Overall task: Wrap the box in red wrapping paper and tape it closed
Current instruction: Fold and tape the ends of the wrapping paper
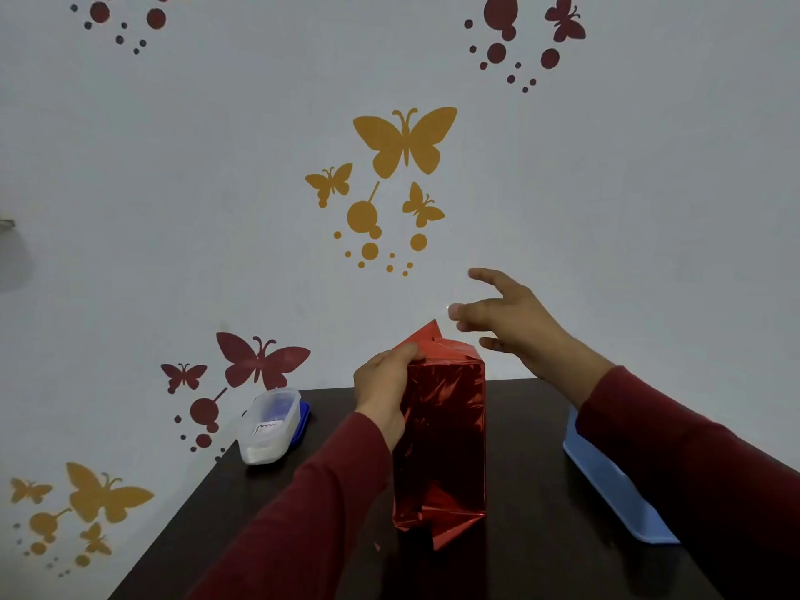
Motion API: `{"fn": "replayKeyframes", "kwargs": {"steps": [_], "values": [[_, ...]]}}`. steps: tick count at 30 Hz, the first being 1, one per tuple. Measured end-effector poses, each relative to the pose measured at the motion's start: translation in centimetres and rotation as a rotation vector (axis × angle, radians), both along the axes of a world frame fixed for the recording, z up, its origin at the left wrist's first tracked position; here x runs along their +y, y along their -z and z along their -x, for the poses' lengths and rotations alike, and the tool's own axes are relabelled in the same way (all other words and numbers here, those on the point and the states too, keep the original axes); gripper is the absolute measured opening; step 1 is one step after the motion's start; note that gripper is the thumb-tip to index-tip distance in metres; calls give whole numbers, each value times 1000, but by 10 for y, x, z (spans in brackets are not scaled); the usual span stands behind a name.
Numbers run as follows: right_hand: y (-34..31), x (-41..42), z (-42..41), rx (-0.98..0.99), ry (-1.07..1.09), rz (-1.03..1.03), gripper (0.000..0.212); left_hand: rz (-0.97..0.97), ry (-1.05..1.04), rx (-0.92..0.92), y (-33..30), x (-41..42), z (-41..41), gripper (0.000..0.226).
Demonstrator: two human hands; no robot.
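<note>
Box: tall box covered in shiny red wrapping paper (pixel 441 430), upright in the middle of the dark wooden table (pixel 532 513), a pointed paper flap up at its top
Left hand (pixel 383 389): fingers curled over the top left edge of the box, holding it
Right hand (pixel 515 322): in the air, just right of the box top, fingers spread wide, holding nothing
Left side: clear plastic container with blue lid (pixel 270 426)
Right side: flat light blue plastic tray (pixel 614 491), partly under the right sleeve
</note>
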State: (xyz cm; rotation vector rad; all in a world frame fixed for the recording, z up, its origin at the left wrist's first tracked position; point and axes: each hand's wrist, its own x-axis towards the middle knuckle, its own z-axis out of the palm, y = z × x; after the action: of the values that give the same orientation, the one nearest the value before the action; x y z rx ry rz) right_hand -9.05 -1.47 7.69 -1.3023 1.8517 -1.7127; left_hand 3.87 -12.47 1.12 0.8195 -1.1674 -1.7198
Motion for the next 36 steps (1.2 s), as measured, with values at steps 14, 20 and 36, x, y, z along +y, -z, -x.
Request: {"fn": "replayKeyframes", "kwargs": {"steps": [14,20,36], "values": [[-15,-43,7,112,-127,-279,68,23,13,18,2,3,-3,21],[-12,-54,9,149,-89,-319,65,27,21,19,3,1,-4,18],[-11,-60,6,250,-7,-382,71,55,28,10,5,0,-2,11]]}}
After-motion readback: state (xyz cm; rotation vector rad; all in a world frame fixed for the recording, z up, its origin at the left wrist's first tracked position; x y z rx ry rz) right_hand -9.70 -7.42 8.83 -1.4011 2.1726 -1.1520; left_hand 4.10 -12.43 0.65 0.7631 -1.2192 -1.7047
